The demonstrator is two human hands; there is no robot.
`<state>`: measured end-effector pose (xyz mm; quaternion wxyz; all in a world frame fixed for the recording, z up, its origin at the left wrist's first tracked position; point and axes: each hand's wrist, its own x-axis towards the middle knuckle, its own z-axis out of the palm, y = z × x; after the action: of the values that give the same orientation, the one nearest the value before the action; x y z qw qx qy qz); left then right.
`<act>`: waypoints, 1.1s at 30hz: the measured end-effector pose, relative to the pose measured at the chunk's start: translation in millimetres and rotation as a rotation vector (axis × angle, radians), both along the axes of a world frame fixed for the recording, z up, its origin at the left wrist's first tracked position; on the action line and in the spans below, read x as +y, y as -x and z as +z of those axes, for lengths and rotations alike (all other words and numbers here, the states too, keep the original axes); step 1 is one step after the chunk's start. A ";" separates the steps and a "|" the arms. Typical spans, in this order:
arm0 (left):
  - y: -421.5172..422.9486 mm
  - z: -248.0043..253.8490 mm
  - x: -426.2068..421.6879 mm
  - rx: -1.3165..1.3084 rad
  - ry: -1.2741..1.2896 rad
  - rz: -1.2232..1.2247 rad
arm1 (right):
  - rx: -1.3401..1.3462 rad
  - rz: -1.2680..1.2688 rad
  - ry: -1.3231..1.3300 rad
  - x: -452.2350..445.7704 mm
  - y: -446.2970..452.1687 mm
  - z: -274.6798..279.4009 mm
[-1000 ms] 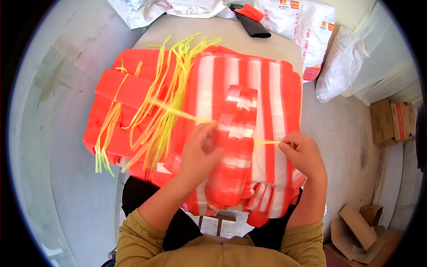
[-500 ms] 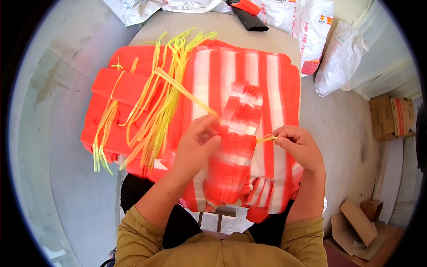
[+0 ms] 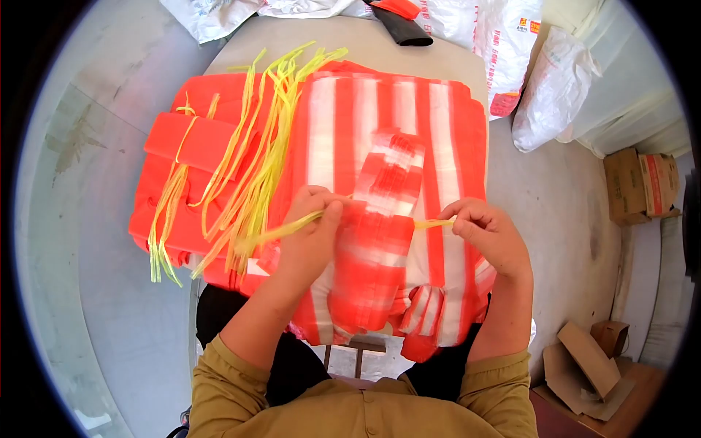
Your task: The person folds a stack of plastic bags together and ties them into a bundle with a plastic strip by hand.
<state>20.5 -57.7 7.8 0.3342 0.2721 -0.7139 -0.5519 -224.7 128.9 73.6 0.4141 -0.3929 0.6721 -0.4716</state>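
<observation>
A folded bundle of red-and-white striped plastic bags [image 3: 372, 270] lies lengthwise on a broad stack of the same striped plastic [image 3: 445, 146]. A yellow plastic strip [image 3: 432, 223] runs toward the bundle from its right side. My right hand [image 3: 491, 232] pinches one end of it between thumb and fingertips. On the bundle's left edge, my left hand [image 3: 310, 237] is closed on the strip's other part, whose loose tail trails leftward, blurred. The strip's course at the bundle is partly hidden. Many loose yellow strips [image 3: 281, 139] are draped to the left of my left hand.
Red folded plastic [image 3: 201, 142], tied with yellow strip, lies on the left of the table [image 3: 314, 36]. White printed sacks [image 3: 504, 58] and a black-and-red item [image 3: 401, 25] are at the far edge. Cardboard boxes [image 3: 628, 186] stand right; an opened carton [image 3: 584, 372] lies lower right.
My left hand has moved slightly left and down, and the strip's tail now passes through it to the left. My right hand keeps its pinch. The whole view has shifted a little.
</observation>
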 end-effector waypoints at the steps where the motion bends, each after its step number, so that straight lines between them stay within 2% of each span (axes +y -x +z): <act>1: -1.0 -1.7 0.2 0.016 0.017 0.035 | -0.013 -0.062 -0.050 0.6 1.0 3.1; 3: -3.3 -2.4 -1.7 0.041 0.014 0.078 | -0.039 -0.184 -0.150 1.7 3.4 10.1; 5: -7.7 -0.5 -6.1 0.060 -0.027 0.092 | 0.032 -0.254 -0.128 2.9 7.0 2.3; 8: -19.0 -0.1 -16.8 -0.129 0.330 0.029 | 0.105 -0.334 -0.164 6.4 13.3 0.5; 12: -22.1 18.7 -10.3 -0.302 0.083 -0.018 | 0.329 -0.406 -0.373 13.3 24.3 6.4; 15: -23.5 19.3 -8.1 -0.299 0.034 -0.046 | 0.689 -0.399 -0.603 10.3 15.2 19.3; 18: -24.7 19.5 -7.0 -0.267 0.057 -0.109 | 0.861 -0.282 -0.572 21.4 21.0 8.3; 21: -27.9 29.0 -9.0 -0.247 0.145 -0.272 | 0.535 0.067 -0.283 27.8 25.7 20.0; 24: -26.2 34.3 -8.3 -0.274 0.245 -0.413 | 0.392 0.294 0.192 17.6 15.1 24.5; 27: -19.2 25.6 -2.6 -0.206 0.392 -0.482 | -0.031 0.340 0.114 2.8 1.2 16.5; 30: -15.0 22.6 7.1 -0.224 0.428 -0.470 | -0.343 0.188 0.257 -13.0 -23.1 -8.7; 33: -10.3 20.8 18.0 -0.219 0.417 -0.399 | -0.306 0.130 0.433 -35.0 -48.3 -21.3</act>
<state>30.9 -39.7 28.6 0.1890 0.1099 -0.8829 -0.4155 -176.5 93.9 52.2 0.4464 -0.4389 0.4586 -0.6307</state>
